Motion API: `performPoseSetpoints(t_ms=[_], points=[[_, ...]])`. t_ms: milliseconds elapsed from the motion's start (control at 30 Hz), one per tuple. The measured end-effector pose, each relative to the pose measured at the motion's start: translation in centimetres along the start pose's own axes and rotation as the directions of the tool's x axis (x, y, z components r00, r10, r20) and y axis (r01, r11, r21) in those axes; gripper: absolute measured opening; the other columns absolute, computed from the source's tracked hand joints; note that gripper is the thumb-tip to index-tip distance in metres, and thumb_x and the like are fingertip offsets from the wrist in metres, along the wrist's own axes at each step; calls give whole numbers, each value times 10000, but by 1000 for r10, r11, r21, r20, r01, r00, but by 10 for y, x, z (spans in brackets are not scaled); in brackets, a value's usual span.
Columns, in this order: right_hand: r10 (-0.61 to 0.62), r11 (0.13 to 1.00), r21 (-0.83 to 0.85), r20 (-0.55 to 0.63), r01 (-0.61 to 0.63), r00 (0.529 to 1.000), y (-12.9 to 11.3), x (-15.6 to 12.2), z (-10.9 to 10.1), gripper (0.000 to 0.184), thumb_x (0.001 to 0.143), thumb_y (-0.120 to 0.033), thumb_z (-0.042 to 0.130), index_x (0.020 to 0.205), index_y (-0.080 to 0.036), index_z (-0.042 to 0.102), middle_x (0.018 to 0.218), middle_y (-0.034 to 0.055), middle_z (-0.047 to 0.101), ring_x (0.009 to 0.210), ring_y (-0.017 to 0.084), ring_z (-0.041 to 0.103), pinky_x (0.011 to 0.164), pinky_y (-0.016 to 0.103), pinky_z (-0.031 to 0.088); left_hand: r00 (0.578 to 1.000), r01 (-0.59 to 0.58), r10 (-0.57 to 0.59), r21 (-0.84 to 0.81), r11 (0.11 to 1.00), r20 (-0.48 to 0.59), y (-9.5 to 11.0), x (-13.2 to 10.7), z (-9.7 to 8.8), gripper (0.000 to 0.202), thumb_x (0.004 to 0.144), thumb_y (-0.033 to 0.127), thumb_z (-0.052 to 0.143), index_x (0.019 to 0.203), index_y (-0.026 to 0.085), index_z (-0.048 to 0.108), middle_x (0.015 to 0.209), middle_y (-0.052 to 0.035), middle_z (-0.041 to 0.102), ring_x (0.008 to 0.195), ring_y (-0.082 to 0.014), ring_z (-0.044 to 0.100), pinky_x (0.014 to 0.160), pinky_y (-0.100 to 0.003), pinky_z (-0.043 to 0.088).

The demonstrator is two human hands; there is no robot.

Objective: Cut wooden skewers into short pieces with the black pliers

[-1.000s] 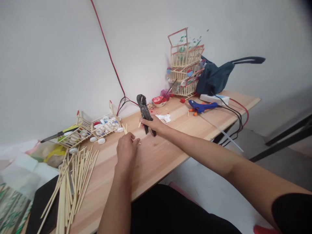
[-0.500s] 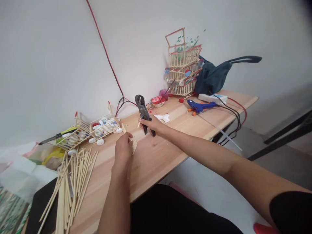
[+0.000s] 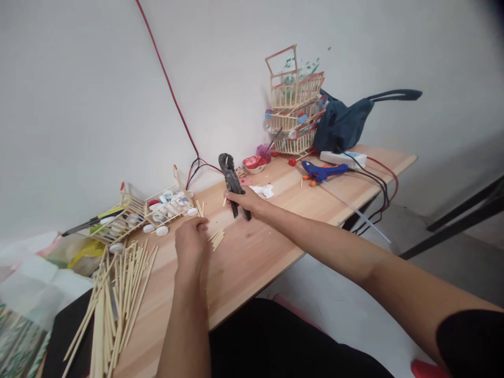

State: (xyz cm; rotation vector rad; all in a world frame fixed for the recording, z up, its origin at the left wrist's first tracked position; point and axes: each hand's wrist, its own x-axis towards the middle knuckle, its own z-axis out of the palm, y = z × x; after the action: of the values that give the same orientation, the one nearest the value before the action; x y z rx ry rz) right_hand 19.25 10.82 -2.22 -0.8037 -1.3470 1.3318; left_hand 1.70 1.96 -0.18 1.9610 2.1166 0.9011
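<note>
My right hand [image 3: 249, 200] is wrapped round a black plier-like cutting tool [image 3: 231, 176], its rounded head pointing up and its handle ends down near the table. A short pale stick end [image 3: 224, 201] shows beside the right fingertips. My left hand [image 3: 191, 239] hovers over the table with fingers curled together; its palm side is hidden, so I cannot make out what it holds, if anything. Just right of it lies a small pile of short cut sticks [image 3: 218, 239]. Two or so more short sticks [image 3: 200, 208] lie beyond its fingertips.
Long wooden sticks [image 3: 126, 294] lie at left. Behind them stand small stick-built carts [image 3: 169, 205] with white caps. At the back are stacked stick baskets [image 3: 297, 113], a red paint dish [image 3: 254, 164] and a dark bag [image 3: 342, 126]. A blue glue gun [image 3: 325, 170] rests at right.
My left hand has drawn back a little to the left, uncovering the pile of short sticks. My right hand and the cutting tool have stayed in place.
</note>
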Motion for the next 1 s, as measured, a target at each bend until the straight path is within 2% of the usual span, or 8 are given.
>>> performPoseSetpoints(t_ms=[100, 333, 433, 600, 700, 800, 900, 1000], points=[[-4, 1000, -3, 7, 4, 1000, 2, 1, -1, 183, 745, -315, 652, 698, -147, 593, 625, 4, 609, 561, 112, 568, 530, 223, 469, 998, 28, -26, 26, 999, -54, -6, 2, -3, 291, 748, 191, 472, 861, 186, 740, 899, -85, 739, 893, -246, 657, 818, -332, 456], [-26, 998, -61, 24, 28, 999, 7, 5, -3, 217, 760, -337, 625, 656, -151, 588, 605, 11, 602, 545, 114, 558, 524, 221, 458, 998, 20, -25, 84, 996, 50, -15, 4, 5, 290, 736, 220, 509, 894, 186, 750, 898, -100, 742, 856, -250, 661, 766, -330, 462], [-30, 997, -69, 25, 32, 999, 7, 5, -4, 218, 759, -344, 622, 657, -155, 589, 605, 9, 605, 548, 114, 558, 525, 221, 461, 998, 45, -50, 136, 990, 39, -13, 5, 5, 317, 717, 195, 516, 934, 171, 746, 866, -106, 733, 822, -246, 657, 747, -324, 457], [-18, 999, -39, 23, 19, 1000, 2, 2, -2, 216, 747, -340, 638, 651, -155, 584, 613, 9, 605, 555, 113, 557, 521, 219, 466, 986, 70, -59, 63, 996, -154, -6, 6, -9, 350, 724, 160, 483, 968, 158, 733, 921, -102, 719, 863, -248, 640, 809, -340, 456], [-2, 999, -48, 5, 2, 1000, -1, 0, -2, 207, 747, -327, 640, 647, -153, 588, 613, 12, 605, 547, 111, 554, 498, 211, 453, 937, 64, -51, 24, 998, -345, -1, 4, -21, 401, 690, 111, 468, 1000, 145, 719, 952, -95, 697, 852, -240, 617, 839, -358, 454], [4, 999, -42, 0, -4, 1000, -2, -1, -2, 204, 753, -321, 635, 646, -154, 586, 612, 13, 605, 544, 111, 554, 498, 210, 453, 871, 83, -90, -36, 996, -483, 4, 1, -31, 443, 655, 76, 450, 1001, 153, 715, 923, -69, 669, 746, -194, 579, 790, -338, 463], [-9, 999, -41, 2, 9, 1000, -2, 0, -2, 213, 751, -325, 642, 639, -154, 581, 600, 11, 603, 544, 112, 551, 510, 215, 458, 822, 62, -134, -147, 987, -554, 3, 3, -32, 395, 675, 111, 479, 988, 161, 715, 863, -41, 652, 705, -163, 564, 761, -314, 474], [-3, 999, -35, -3, 3, 1000, -2, 0, -2, 210, 746, -320, 646, 639, -152, 579, 594, 11, 601, 538, 115, 549, 506, 222, 459, 811, 5, -220, -369, 929, -542, -2, 7, -26, 340, 709, 249, 578, 1013, 150, 695, 801, -27, 647, 700, -154, 586, 719, -291, 496]])
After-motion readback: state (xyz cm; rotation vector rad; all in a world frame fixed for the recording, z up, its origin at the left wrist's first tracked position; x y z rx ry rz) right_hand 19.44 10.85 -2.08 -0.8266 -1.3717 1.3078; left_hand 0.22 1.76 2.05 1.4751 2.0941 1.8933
